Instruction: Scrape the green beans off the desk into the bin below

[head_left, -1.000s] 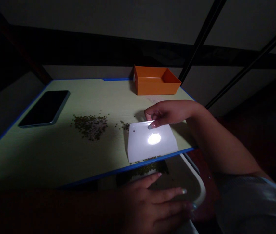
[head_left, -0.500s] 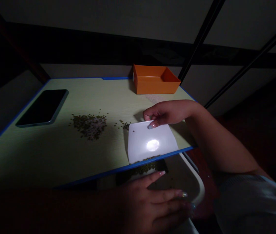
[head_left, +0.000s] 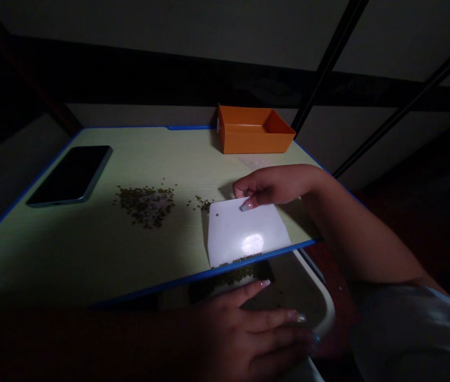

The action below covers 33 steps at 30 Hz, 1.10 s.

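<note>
My right hand [head_left: 268, 185] pinches the top edge of a white flat scraper [head_left: 244, 228], thumb on its front face. The scraper is tilted, its lower edge at the table's blue front rim, where small green beans [head_left: 244, 260] line up. One dark bean sticks to its upper left. My left hand [head_left: 256, 329] is palm-down and open below the rim, fingers spread, holding nothing. Under it is a white-rimmed container [head_left: 328, 313] with more green beans inside, partly hidden. Left of the scraper lies a pile of green beans mixed with pale grains [head_left: 145, 206].
A dark phone [head_left: 71, 175] lies at the table's left. An orange open box [head_left: 254, 142] stands at the back right, with pale grains [head_left: 254, 161] in front of it. A few loose beans [head_left: 200, 202] lie beside the scraper. Cabinet panels rise behind the table [head_left: 129, 148].
Almost nothing differs. The bright reflection on the scraper has shifted slightly right and down; both hands stay in place.
</note>
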Motion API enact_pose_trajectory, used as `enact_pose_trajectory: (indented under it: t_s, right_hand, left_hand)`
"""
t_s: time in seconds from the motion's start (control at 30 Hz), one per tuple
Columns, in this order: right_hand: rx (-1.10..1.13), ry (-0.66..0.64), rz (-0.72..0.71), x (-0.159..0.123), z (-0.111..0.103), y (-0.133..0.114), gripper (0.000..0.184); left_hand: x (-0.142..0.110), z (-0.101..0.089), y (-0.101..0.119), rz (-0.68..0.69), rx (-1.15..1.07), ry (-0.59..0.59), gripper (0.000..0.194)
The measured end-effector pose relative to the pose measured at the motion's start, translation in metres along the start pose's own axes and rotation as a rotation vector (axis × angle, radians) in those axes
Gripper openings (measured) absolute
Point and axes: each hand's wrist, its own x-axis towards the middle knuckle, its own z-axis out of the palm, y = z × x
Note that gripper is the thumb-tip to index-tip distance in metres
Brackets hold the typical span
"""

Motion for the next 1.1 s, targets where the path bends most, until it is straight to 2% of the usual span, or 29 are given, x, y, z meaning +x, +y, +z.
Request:
enact_pose_trajectory:
  t_s: [0.1,0.33,0.83,0.97,1.1]
  right_hand:
    - [-0.008,0.008,0.007,0.001,0.000,0.000,0.011]
    - [0.010,0.012,0.003,0.002,0.001,0.000,0.013]
    - [-0.003,0.009,0.001,-0.001,-0.002,0.001,0.012]
    - [0.014,0.115,-0.015,-0.009,-0.010,0.005,0.015]
    - [0.143,0.347,0.026,-0.019,-0.020,0.013,0.025]
  left_hand:
    - [0.001,0.001,0.000,0.005,-0.007,0.022,0.038]
    - [0.001,0.000,-0.001,0.009,-0.017,-0.026,0.040]
    - [-0.001,0.000,0.000,0.005,-0.023,-0.045,0.040]
    - [0.000,-0.001,0.000,0.010,-0.018,-0.044,0.041]
    - [0.000,-0.002,0.001,-0.005,0.012,-0.067,0.042]
